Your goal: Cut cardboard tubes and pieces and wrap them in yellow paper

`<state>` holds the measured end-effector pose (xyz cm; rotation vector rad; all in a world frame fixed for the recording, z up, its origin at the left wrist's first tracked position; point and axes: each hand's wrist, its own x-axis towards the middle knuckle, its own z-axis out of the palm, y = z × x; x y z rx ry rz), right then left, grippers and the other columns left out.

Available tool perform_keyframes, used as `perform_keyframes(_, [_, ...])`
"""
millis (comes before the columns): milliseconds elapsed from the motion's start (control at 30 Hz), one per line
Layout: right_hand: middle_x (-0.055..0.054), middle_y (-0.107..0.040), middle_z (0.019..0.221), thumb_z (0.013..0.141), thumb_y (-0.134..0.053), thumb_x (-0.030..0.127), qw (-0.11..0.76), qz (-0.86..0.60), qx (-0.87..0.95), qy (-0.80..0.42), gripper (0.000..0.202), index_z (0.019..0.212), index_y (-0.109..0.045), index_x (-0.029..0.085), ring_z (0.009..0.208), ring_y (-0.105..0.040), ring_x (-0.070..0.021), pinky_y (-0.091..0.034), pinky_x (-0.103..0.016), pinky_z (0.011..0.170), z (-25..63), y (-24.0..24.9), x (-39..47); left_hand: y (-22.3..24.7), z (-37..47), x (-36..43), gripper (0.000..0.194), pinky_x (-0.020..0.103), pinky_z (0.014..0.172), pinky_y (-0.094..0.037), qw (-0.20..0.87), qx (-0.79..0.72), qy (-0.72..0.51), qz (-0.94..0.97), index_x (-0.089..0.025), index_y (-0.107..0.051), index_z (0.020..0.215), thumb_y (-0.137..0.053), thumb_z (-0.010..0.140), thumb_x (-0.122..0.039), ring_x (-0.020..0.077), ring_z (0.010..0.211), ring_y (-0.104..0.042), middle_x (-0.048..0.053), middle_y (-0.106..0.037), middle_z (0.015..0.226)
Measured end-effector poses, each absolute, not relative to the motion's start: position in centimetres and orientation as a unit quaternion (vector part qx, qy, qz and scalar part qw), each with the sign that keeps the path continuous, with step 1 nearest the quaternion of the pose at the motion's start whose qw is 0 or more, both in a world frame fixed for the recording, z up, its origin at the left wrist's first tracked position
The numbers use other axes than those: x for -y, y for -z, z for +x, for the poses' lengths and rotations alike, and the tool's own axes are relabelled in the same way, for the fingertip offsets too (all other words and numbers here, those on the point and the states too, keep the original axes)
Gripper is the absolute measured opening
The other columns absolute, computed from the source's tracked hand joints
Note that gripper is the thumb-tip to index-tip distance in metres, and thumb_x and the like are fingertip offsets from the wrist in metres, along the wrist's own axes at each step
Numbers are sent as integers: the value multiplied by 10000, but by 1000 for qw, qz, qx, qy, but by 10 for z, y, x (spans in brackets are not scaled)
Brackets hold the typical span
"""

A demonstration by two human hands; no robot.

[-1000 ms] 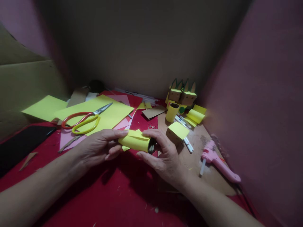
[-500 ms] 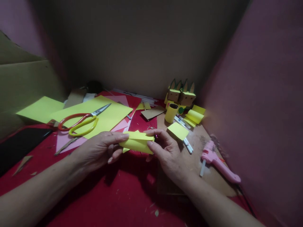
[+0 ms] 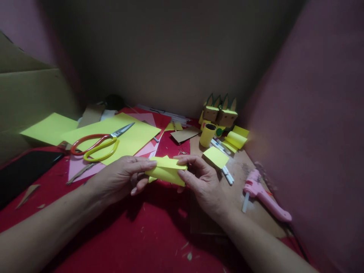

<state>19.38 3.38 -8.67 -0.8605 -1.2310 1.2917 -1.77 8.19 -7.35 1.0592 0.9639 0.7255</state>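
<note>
A piece of folded yellow paper (image 3: 166, 172) is held up above the red cloth, between both hands. My left hand (image 3: 127, 176) pinches its left end, thumb on top and fingers curled beneath. On the right end, my right hand (image 3: 203, 182) grips with the thumb on the near face and the index finger along the upper edge. A crease runs lengthwise across the paper, and a small corner pokes out below at the left. Scissors (image 3: 106, 142) with one red and one yellow handle lie on a large yellow sheet (image 3: 136, 132), beyond my left hand.
At the right, a pink glue gun (image 3: 263, 195) rests on a cardboard sheet (image 3: 207, 218). Near it are a yellow tube (image 3: 207, 135), markers (image 3: 227, 175) and a yellow square (image 3: 216, 157). Cardboard figures (image 3: 218, 113) stand behind. A dark flat object (image 3: 31, 172) lies left.
Both hands keep the same hold on the folded paper. The whole view has shifted very slightly; nothing else has visibly moved.
</note>
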Motion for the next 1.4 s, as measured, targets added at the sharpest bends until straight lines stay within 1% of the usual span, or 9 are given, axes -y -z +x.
perform_keyframes(200, [19,-675,1053,797,-789,299,554,-352,507,-558,148,928,-721,285,671,-589,-88,-576,-186,501,194,85,-34,73,-18,-86,455,145,295,-308,694,-440,-324,469,-123,-760,673,-892,590,-550,56,328,-373,-13,-470,382])
perform_keyframes(433, [25,-682,1045,767,-791,264,553,-358,522,-542,127,868,-716,280,672,-583,-87,-559,-187,509,195,81,-34,74,-20,-85,470,150,309,-316,689,-450,-315,473,-122,-768,675,-892,584,-566,63,336,-399,-3,-481,385])
perform_keyframes(633, [17,-676,1010,771,-778,277,557,-370,535,-517,98,832,-702,281,692,-590,-111,-584,-226,535,195,81,-35,76,-21,-87,466,147,307,-313,692,-438,-315,478,-129,-775,680,-885,591,-573,61,326,-398,4,-503,384])
perform_keyframes(833, [7,-651,1042,776,-781,286,556,-371,515,-536,103,788,-686,249,731,-593,-111,-588,-204,524,193,83,-35,74,-20,-86,450,154,313,-312,688,-436,-321,483,-128,-749,625,-871,625,-561,64,319,-403,9,-503,377])
perform_keyframes(967, [15,-663,954,780,-773,245,562,-362,547,-504,77,794,-701,267,703,-588,-111,-595,-217,554,194,82,-35,73,-19,-85,437,152,339,-304,683,-435,-324,489,-126,-765,674,-846,664,-555,57,328,-402,9,-504,382])
perform_keyframes(1133, [-2,-689,1058,809,-752,266,565,-377,576,-455,67,820,-686,269,790,-633,-143,-597,-243,589,195,82,-34,72,-18,-82,397,159,323,-261,683,-440,-329,481,-131,-763,650,-846,656,-518,52,307,-372,-1,-476,362])
perform_keyframes(1200, [-4,-691,1019,824,-739,267,570,-383,581,-438,70,819,-670,260,767,-625,-139,-585,-248,610,194,82,-34,71,-18,-81,394,162,326,-262,679,-442,-334,481,-135,-753,620,-846,655,-516,53,297,-378,1,-473,348])
perform_keyframes(1300, [14,-656,879,845,-714,261,575,-382,580,-433,97,792,-634,251,663,-576,-117,-543,-240,577,192,81,-33,71,-17,-80,402,165,325,-249,675,-440,-347,479,-135,-759,626,-857,637,-524,51,284,-373,-1,-471,337])
perform_keyframes(1400, [26,-609,806,856,-702,250,570,-383,590,-424,123,769,-615,248,660,-558,-115,-526,-236,595,192,80,-32,71,-16,-80,394,164,331,-245,671,-438,-357,480,-131,-764,640,-856,637,-514,48,283,-373,0,-475,333])
